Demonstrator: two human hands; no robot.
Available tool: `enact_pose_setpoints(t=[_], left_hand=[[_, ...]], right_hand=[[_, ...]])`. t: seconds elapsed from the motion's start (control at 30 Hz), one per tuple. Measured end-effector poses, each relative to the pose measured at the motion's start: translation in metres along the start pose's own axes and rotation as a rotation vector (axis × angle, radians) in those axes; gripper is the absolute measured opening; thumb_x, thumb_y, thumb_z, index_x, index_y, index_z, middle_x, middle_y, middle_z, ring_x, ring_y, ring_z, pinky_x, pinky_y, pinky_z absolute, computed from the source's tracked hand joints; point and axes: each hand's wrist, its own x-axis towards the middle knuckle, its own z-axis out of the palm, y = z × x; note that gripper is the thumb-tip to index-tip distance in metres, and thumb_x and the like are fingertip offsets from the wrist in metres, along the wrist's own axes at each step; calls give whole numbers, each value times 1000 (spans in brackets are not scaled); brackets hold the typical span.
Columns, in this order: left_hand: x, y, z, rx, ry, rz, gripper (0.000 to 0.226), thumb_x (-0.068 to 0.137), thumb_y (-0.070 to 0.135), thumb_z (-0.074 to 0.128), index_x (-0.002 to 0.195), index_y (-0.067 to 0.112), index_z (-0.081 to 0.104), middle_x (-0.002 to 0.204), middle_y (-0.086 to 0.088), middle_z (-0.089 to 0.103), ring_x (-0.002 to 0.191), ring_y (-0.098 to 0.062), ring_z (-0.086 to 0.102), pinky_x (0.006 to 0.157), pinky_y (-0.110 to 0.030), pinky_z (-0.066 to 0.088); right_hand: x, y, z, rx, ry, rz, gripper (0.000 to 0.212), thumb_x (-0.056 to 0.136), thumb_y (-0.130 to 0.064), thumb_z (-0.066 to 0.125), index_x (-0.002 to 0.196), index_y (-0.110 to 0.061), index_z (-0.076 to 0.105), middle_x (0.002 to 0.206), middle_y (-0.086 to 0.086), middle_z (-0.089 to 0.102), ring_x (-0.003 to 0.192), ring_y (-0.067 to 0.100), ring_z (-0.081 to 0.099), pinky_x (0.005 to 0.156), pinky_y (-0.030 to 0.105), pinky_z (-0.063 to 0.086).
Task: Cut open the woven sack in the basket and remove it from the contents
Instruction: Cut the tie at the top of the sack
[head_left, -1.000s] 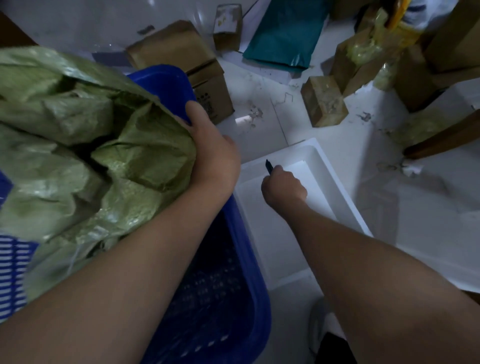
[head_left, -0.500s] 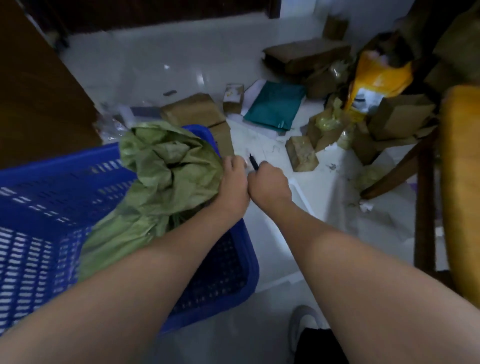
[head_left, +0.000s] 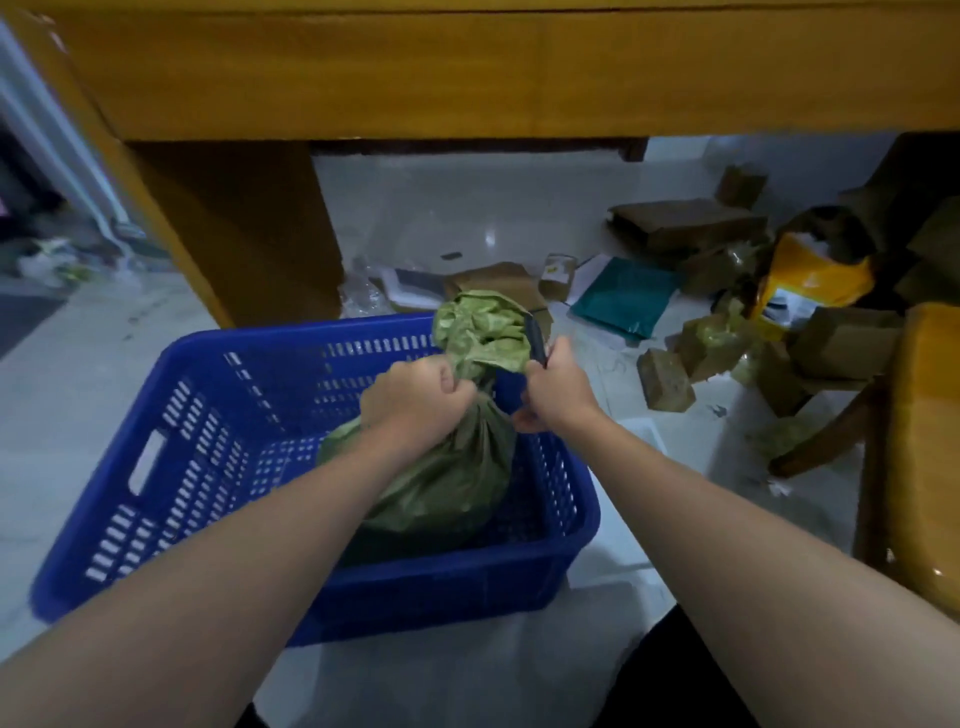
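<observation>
Head view: green woven sack (head_left: 447, 483) standing in the right half of the blue slatted basket (head_left: 156, 499), against its right wall, gathered neck rising above the far rim. Left hand (head_left: 415, 402) clenched tight round the neck just below the bunched top. Right hand (head_left: 553, 392) just beside it on the neck's right side, fist closed on a dark slim cutter (head_left: 535, 340), tip pointing up and touching or nearly touching the crumpled top of the sack; blade contact too blurred to tell. Basket resting on a pale floor (head_left: 78, 415), near the foot of a yellow wooden desk (head_left: 363, 73). Beyond the far right corner of the basket, cardboard boxes (head_left: 665, 387), a teal pouch (head_left: 626, 296) and a yellow bag (head_left: 810, 278) scattered on the floor.
</observation>
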Motion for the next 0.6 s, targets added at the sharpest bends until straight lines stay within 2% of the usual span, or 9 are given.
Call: enact_pose_setpoints(t=[0.07, 0.13, 0.2, 0.27, 0.33, 0.43, 0.5, 0.53, 0.6], left_hand=[[5, -20, 12, 30, -52, -64, 23, 78, 44, 55, 81, 21, 52, 85, -3, 61, 83, -27, 60, 68, -36, 49], [17, -40, 35, 41, -193, -135, 53, 73, 52, 65, 110, 15, 55, 112, -6, 60, 106, -30, 56, 86, -41, 50], [30, -52, 57, 63, -276, -75, 87, 65, 66, 65, 136, 18, 47, 135, -4, 52, 126, -30, 45, 105, -43, 37], [44, -51, 74, 66, -300, 44, 92, 64, 72, 56, 143, 28, 42, 143, 0, 47, 133, -29, 38, 110, -41, 30], [57, -44, 82, -65, -256, 68, 81, 66, 71, 52, 136, 32, 51, 139, 2, 54, 131, -28, 45, 108, -42, 36], [72, -31, 88, -256, -240, 49, 51, 90, 45, 61, 133, 17, 57, 132, -9, 62, 123, -29, 55, 101, -35, 44], [78, -27, 86, -249, -260, 45, 43, 97, 33, 55, 134, 12, 56, 132, -13, 61, 121, -29, 55, 86, -22, 40], [81, -26, 85, -266, -259, 34, 41, 99, 31, 53, 134, 11, 55, 131, -13, 61, 120, -29, 55, 79, -20, 36], [85, -27, 85, -301, -268, 4, 38, 100, 29, 49, 133, 11, 54, 129, -14, 61, 117, -29, 56, 75, -21, 34]], right_hand=[[2, 10, 7, -19, 4, -26, 11, 96, -12, 36, 87, -18, 37, 89, 14, 55, 80, 39, 63, 72, 57, 58], [9, 22, 13, 4, 7, -67, 2, 95, -11, 39, 94, -10, 41, 90, 9, 56, 90, 40, 62, 81, 61, 52], [17, 34, 19, 42, -18, -79, 3, 92, -15, 41, 93, -14, 43, 88, 6, 57, 90, 37, 62, 82, 63, 51], [27, 42, 26, 36, -49, -78, 3, 91, -21, 43, 93, -20, 45, 94, 13, 60, 91, 39, 63, 80, 63, 52], [40, 46, 30, 9, -63, -81, 4, 94, -20, 43, 97, -18, 45, 96, 17, 59, 91, 42, 63, 80, 63, 52], [59, 45, 36, 37, -55, -95, 6, 97, -19, 41, 98, -14, 46, 85, 6, 57, 88, 39, 63, 81, 62, 52], [67, 40, 40, 48, -50, -109, 8, 97, -20, 41, 90, -22, 45, 80, -1, 54, 87, 37, 65, 80, 60, 53], [70, 38, 41, 53, -51, -108, 13, 98, -21, 42, 86, -25, 44, 79, -2, 54, 87, 37, 65, 81, 59, 53], [74, 35, 45, 86, -64, -107, 13, 98, -23, 42, 86, -26, 45, 81, 0, 56, 90, 36, 65, 83, 59, 53]])
